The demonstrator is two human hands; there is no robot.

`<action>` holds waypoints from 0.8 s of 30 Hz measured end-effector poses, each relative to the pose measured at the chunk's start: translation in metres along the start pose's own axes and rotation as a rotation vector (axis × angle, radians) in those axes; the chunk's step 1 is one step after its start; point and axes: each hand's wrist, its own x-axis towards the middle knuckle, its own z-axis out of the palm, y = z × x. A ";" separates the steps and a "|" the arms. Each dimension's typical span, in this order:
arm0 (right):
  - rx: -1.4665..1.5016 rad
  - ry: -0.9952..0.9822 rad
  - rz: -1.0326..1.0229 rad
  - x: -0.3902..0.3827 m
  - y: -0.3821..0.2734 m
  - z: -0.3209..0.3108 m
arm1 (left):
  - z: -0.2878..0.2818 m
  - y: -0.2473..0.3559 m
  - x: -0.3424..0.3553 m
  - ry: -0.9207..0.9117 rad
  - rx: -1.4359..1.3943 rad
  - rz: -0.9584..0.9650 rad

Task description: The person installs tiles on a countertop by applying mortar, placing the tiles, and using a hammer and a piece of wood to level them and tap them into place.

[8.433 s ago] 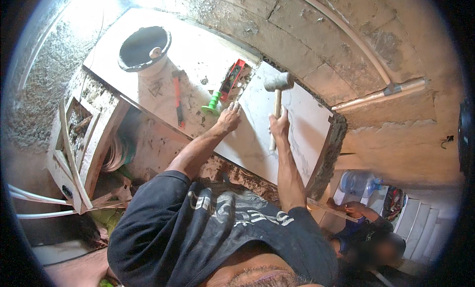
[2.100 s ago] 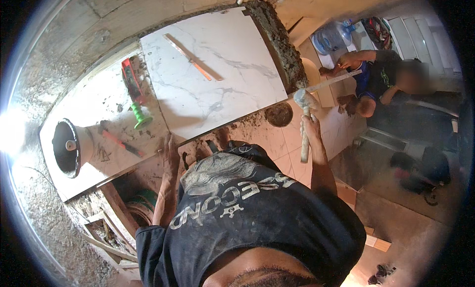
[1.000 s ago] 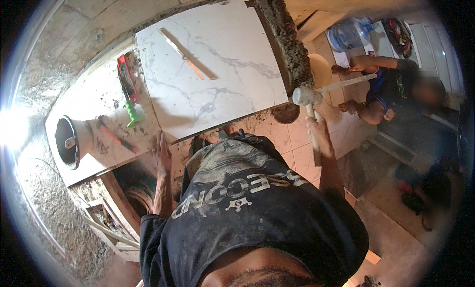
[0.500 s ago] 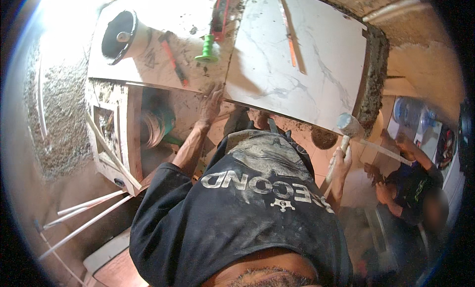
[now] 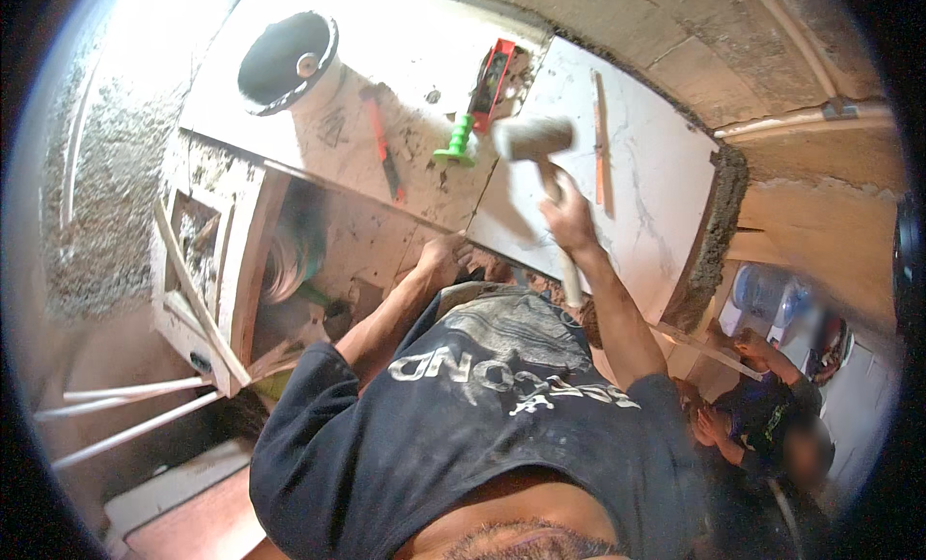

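Note:
My right hand (image 5: 571,219) is closed round the wooden handle of a mallet (image 5: 540,140). Its thick pale head, blurred by motion, is raised over the white marbled slab (image 5: 646,184). My left hand (image 5: 444,258) is at the front edge of the worktop, close to the joint between the slabs, with its fingers curled; whatever they grip is hidden. Beyond it on the left slab lie a red-and-black hand tool (image 5: 384,150), a green grip with a flange (image 5: 458,143) and a red-framed tool (image 5: 498,70). A thin orange-and-silver strip (image 5: 600,155) rests on the right slab.
A bucket (image 5: 320,95) stands on the left slab. Rough mortar (image 5: 716,237) borders the right end. Below left is an open cavity with a coiled hose (image 5: 285,266), and white poles (image 5: 135,396) lean nearby. Another person (image 5: 762,401) sits at the lower right beside large clear bottles (image 5: 757,290).
My right hand has swung the mallet up and left, from beside the slab's front edge to above the slab. My left hand has drawn in, its fingers more curled. The view has shifted.

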 end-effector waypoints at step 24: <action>-0.148 -0.328 0.149 0.226 -0.084 0.212 | -0.028 0.040 0.025 -0.286 -0.214 -0.457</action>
